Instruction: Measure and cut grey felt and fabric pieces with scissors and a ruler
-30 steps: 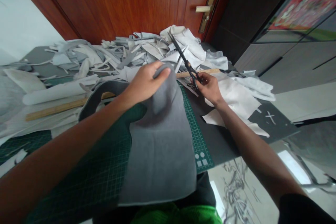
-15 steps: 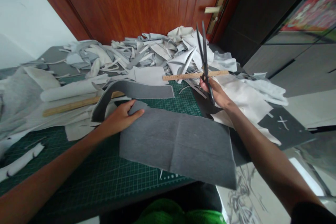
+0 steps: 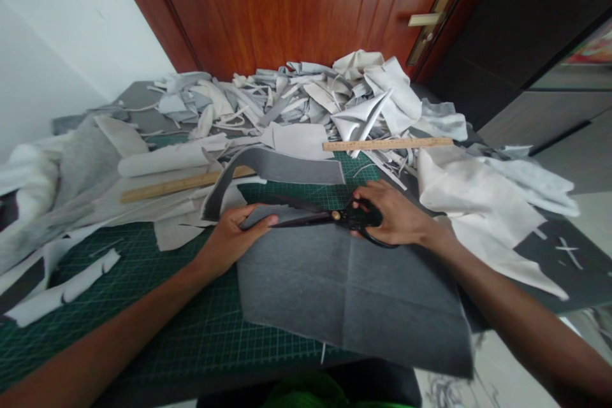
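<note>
Scissors (image 3: 325,218) out across the top edge of the grey fabric (image 3: 349,293), black blades pointing left and nearly closed, and the right hand (image 3: 394,213) is wrapped tight around the handles. Over to the blade tips, the left hand (image 3: 234,242) is pinching the ragged fabric edge between its fingers. That sheet lies flat on a green cutting mat (image 3: 143,280), creases crossing its middle, its near corner reaching past the mat's edge. Just beyond the left hand, a curved grey strip (image 3: 272,166) arches up off the mat. Farther out past the right hand, a wooden ruler (image 3: 387,144) lies in front of a big heap of pale scraps (image 3: 306,92). A second ruler (image 3: 182,185) sits beyond the left hand, and white cloth (image 3: 473,204) spreads out right beside the right hand.
</note>
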Demonstrator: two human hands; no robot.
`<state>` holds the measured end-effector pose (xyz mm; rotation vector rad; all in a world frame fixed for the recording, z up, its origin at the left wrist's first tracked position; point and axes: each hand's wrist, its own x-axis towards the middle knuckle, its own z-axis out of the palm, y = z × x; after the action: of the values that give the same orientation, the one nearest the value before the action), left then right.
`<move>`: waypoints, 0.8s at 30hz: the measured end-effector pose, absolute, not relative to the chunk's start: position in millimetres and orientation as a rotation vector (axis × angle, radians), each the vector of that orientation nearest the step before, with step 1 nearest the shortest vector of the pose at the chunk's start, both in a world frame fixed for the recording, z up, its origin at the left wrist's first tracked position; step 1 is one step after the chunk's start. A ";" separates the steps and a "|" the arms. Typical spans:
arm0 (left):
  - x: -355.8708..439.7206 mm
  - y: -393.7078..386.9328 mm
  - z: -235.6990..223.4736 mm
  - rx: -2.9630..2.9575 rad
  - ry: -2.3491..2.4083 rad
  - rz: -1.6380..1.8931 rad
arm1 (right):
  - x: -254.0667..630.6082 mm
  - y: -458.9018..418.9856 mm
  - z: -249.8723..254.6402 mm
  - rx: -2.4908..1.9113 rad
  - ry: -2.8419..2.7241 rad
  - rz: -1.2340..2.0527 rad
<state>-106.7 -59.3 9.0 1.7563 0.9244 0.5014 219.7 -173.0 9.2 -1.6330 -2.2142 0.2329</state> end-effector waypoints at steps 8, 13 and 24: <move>-106.7 -57.9 3.2 1.707 0.878 0.565 | 209.4 -163.1 15.7 -1.765 -2.275 0.135; -108.1 -57.0 1.8 1.691 0.864 0.551 | 204.9 -148.4 19.8 -1.735 -2.334 0.118; -108.1 -58.2 1.8 1.706 0.849 0.566 | 196.3 -151.1 11.6 -1.737 -2.306 0.143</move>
<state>-108.1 -58.2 1.8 1.7063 0.8486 0.5660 196.3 -151.1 11.6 -1.7365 -2.3064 0.1429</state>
